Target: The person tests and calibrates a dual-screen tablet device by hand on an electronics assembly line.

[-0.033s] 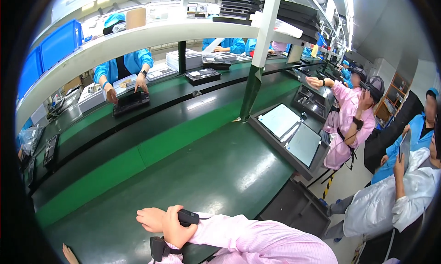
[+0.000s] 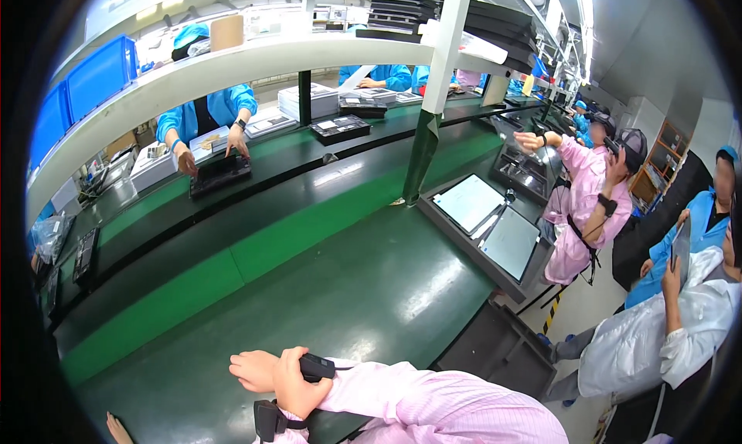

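Observation:
My right forearm, in a pink striped sleeve, reaches leftward across the front of the dark green bench. A black box-shaped wrist device sits on that wrist. My left hand is closed around the device, thumb and fingers gripping its sides. Another black wrist device is strapped to my left wrist. Beyond it my right hand points left with loosely bent fingers and nothing visible in it; its palm is hidden. At the lower left edge some fingers show, apparently another person's.
A black tray with two pale flat panels stands at the bench's right end. A white post and rail cross the view. Across the line, a blue-sleeved worker handles a dark laptop-like chassis. A pink-clad person stands to the right.

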Tool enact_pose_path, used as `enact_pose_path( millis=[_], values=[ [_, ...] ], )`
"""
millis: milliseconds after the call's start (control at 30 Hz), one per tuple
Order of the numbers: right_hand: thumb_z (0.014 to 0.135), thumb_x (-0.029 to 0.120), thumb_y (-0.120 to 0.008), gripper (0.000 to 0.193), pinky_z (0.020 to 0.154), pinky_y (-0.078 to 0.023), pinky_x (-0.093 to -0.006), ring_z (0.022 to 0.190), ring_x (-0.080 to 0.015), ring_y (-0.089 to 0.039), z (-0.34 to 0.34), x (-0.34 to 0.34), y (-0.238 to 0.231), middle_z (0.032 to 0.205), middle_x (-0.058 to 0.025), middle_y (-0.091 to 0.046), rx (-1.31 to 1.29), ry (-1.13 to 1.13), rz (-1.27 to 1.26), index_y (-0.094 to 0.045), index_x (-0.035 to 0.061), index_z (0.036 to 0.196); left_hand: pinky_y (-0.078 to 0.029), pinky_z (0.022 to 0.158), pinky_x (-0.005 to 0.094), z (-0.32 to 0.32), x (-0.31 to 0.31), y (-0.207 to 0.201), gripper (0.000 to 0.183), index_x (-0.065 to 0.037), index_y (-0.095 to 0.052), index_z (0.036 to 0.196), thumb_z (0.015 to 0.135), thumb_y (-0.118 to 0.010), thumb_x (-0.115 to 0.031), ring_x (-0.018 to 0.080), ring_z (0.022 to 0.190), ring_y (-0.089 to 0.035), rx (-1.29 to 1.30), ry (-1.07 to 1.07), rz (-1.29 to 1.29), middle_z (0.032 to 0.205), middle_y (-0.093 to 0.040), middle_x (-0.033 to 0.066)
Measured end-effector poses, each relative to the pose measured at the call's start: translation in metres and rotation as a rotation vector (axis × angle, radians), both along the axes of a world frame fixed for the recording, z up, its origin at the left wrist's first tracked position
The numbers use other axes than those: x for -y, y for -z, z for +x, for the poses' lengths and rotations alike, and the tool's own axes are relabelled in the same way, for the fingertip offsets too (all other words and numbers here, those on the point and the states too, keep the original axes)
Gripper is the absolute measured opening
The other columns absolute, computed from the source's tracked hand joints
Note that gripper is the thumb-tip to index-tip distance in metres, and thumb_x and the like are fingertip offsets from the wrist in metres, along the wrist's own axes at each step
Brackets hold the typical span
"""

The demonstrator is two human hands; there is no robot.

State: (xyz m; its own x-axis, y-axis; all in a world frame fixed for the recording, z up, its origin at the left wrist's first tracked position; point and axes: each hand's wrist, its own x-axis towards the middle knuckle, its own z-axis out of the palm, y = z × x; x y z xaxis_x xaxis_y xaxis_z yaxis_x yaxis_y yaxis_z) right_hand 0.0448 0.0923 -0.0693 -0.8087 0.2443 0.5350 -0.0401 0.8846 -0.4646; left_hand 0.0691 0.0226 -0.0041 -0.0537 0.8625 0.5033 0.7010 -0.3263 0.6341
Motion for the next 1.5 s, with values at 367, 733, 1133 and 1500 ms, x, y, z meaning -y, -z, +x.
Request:
enact_pose_path(
  millis=[367, 733, 1133, 1500],
  values=[
    [0.069, 0.012, -0.065, 0.016, 0.057, -0.043, -0.0415, 0.065, -0.0283, -0.054, 0.010, -0.004, 0.009, 0.076, -0.0083, -0.051, -0.123, 0.018, -0.069, -0.051, 0.0055, 0.076, -0.047, 0.068, 0.0429, 0.008, -0.009, 0.001, 0.055, 0.000, -0.052, 0.105, 0.057, -0.074, -0.017, 0.0356, 0.078, -0.058, -0.061, -0.087, -0.025, 0.088, -0.057, 0.0168],
    [0.077, 0.018, -0.065, 0.019, 0.070, -0.052, -0.0429, 0.084, -0.0317, -0.063, 0.004, -0.014, 0.004, 0.093, -0.0092, -0.063, 0.062, -0.085, -0.128, -0.064, 0.0101, 0.094, -0.049, 0.084, 0.0465, -0.014, -0.009, 0.002, 0.060, -0.004, -0.061, 0.105, 0.054, -0.078, -0.029, 0.0340, 0.098, -0.060, -0.106, -0.098, 0.018, 0.100, -0.062, 0.0154],
    [0.075, 0.002, -0.067, 0.003, 0.048, -0.042, -0.0308, 0.052, -0.0206, -0.054, 0.014, 0.004, -0.027, 0.066, -0.0090, -0.055, -0.060, -0.002, -0.272, -0.065, 0.0033, 0.077, -0.045, 0.080, 0.0437, 0.001, 0.003, 0.023, 0.053, -0.008, -0.056, 0.112, 0.061, -0.069, -0.014, 0.0345, 0.090, -0.055, -0.001, -0.001, 0.123, 0.113, -0.049, 0.0180],
    [0.072, 0.003, -0.066, 0.006, 0.055, -0.045, -0.0395, 0.062, -0.0300, -0.056, 0.013, 0.009, -0.026, 0.068, -0.0105, -0.056, 0.040, -0.108, -0.050, -0.062, 0.0040, 0.076, -0.041, 0.089, 0.0569, 0.005, -0.006, 0.006, 0.015, -0.014, -0.056, 0.066, 0.069, -0.065, -0.025, 0.0351, 0.104, -0.054, -0.232, -0.134, 0.517, 0.098, -0.060, 0.0110]
  ],
)
